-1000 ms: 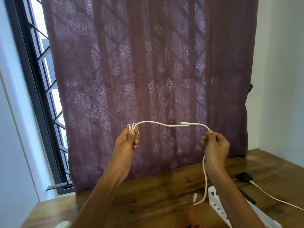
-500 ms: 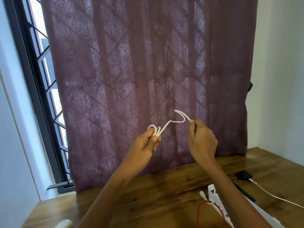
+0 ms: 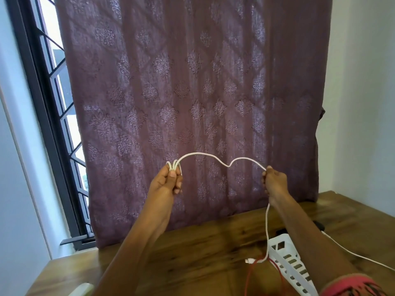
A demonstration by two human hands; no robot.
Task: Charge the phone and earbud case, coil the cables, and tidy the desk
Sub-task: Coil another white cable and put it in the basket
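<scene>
A white charging cable (image 3: 205,155) is held up in the air in front of the curtain. My left hand (image 3: 167,182) pinches a small bundle of folded loops of it between thumb and fingers. My right hand (image 3: 273,182) grips the same cable farther along, with a wavy span sagging between the hands. Below my right hand the cable hangs down to the desk, and its plug end (image 3: 249,261) lies on the wood beside a red cable (image 3: 250,274). No phone or earbud case is plainly seen.
A white slotted basket (image 3: 286,263) stands on the wooden desk (image 3: 192,253) under my right forearm. Another white cable (image 3: 359,256) runs off right from a dark object (image 3: 319,225). The purple curtain (image 3: 192,92) hangs behind; a barred window (image 3: 53,82) is at left.
My hands have moved apart again after coming together half a second ago. One more fold has joined the bundle in my left hand, and a new span is stretched between the hands.
</scene>
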